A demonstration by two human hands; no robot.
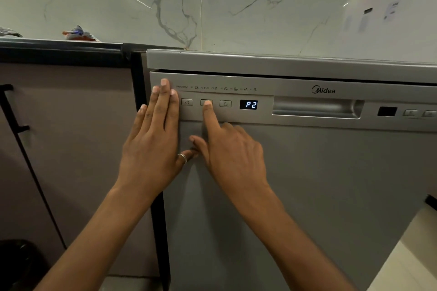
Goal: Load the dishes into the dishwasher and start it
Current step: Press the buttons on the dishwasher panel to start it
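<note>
The dishwasher (307,184) fills the middle and right of the view, its grey door shut beneath the worktop (283,55). Along the top of the door runs the control panel (260,94). Its display (248,104) is lit and reads P2. To the left of the display sit three buttons in a row: the power button (187,102) at far left, the middle button (206,102), and the timer button (225,103) just beside the display. To the right of the display is the recessed handle (316,107).

Your right hand (233,156) has the forefinger stretched out, its tip touching the middle button; the other fingers are curled back, gripping nothing. Your left hand (153,142) lies flat and open against the door's left edge, fingers together, fingertips reaching the panel's left end beside the power button. It wears a ring (182,157) on the thumb.

Left of the dishwasher stands a cabinet (66,149) with a dark handle (14,111). A wrapper (79,33) lies on the far counter, against the marble wall (260,2).
</note>
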